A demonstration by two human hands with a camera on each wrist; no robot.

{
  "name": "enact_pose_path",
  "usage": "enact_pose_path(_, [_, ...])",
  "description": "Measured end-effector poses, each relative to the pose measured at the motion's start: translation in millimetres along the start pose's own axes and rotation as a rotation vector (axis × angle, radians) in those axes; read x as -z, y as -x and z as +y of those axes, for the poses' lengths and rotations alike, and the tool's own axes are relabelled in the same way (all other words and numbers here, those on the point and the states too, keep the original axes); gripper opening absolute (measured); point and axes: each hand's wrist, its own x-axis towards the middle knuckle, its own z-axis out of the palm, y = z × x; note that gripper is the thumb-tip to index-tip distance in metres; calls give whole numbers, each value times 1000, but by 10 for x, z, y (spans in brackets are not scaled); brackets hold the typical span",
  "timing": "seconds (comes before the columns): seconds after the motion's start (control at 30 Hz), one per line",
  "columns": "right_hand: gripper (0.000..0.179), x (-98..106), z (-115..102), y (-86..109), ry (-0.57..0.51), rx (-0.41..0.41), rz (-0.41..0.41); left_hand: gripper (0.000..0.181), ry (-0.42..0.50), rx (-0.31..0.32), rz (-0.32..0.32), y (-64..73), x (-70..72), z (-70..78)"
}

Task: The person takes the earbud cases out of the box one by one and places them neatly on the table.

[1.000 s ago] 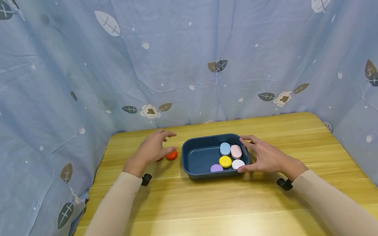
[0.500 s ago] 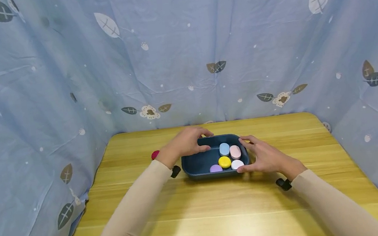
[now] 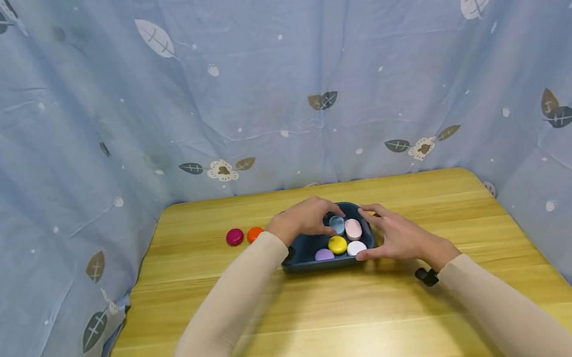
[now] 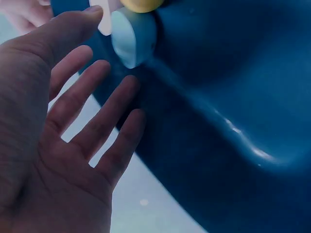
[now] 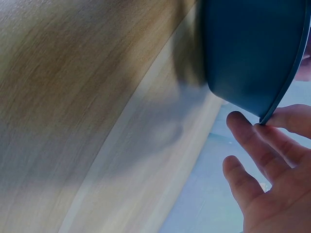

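A dark blue oblong box stands on the table. My left hand reaches over its far side, thumb and fingers spread around a light blue oblong piece. In the left wrist view those fingers stretch out and the light blue piece lies just beyond them. My right hand grips the box's right end, thumb at the near rim and fingers at the far corner. Beside the light blue piece inside are a pink piece, a yellow one, a white one and a lilac one.
Left of the box, a magenta round piece and an orange one lie on the wooden table; my left sleeve passes close to the orange one. A blue patterned curtain hangs behind the table and along both sides.
My left hand has moved right, from beside the orange piece to over the box at the light blue piece. The magenta and orange pieces are uncovered. My right hand keeps its hold.
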Motion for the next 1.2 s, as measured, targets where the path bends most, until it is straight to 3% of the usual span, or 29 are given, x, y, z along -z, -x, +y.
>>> enact_pose_path(0.17, [125,1,4,-1,-7,-3,0,54,-60,12,-58,-42,-53,1])
enact_pose_path(0.53, [129,-4,1,-1,-15,2,7,46,-173,22,-61,-47,-120,-76])
enact_pose_path(0.97, [130,-2,0,-7,-11,13,12,42,-124,33,-63,-76,-139,-119])
enact_pose_path(1.2, [129,11,-22,-4,2,-3,1,40,-94,11,-17,21,-48,-96])
